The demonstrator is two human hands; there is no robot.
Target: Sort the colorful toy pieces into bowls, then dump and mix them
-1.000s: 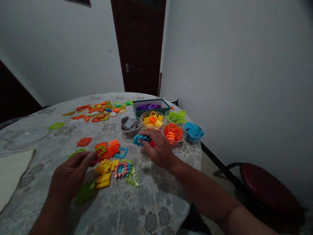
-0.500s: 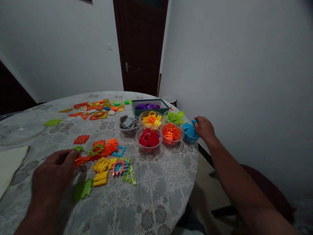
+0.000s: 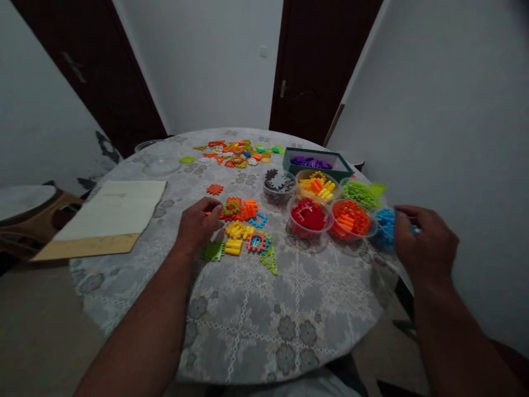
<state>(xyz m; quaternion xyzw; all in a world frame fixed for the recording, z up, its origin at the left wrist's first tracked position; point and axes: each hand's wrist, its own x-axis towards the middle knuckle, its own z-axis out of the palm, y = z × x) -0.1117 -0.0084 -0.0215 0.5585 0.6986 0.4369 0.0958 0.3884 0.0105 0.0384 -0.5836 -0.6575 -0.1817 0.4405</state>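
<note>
My right hand (image 3: 427, 242) is closed at the rim of the clear bowl of blue building pieces (image 3: 385, 227); a bit of blue shows under its fingers. My left hand (image 3: 199, 221) rests on the table with thumb and fingers pinched, and what lies between them is hidden. Just past its fingertips is a cluster of orange interlocking pieces (image 3: 250, 208) with a green ring-shaped piece (image 3: 232, 208) on top. Nearer me lie yellow pieces (image 3: 233, 246), a green square piece (image 3: 214, 251), a coral square frame (image 3: 257, 241) and a green triangle (image 3: 269, 260).
Bowls of red pieces (image 3: 309, 215), orange pieces (image 3: 351, 219), yellow pieces (image 3: 317, 186), green pieces (image 3: 362, 193) and grey pieces (image 3: 279, 182) stand together. Behind them is a dark green box (image 3: 342, 169) with purple pieces. Mixed pieces (image 3: 237, 154) lie far back; a cardboard sheet (image 3: 111, 209) overhangs the left edge.
The view has swung left and down, so everything sits farther right and more of the cardboard shows. My right hand stays at the blue bowl, now lower over its near side.
</note>
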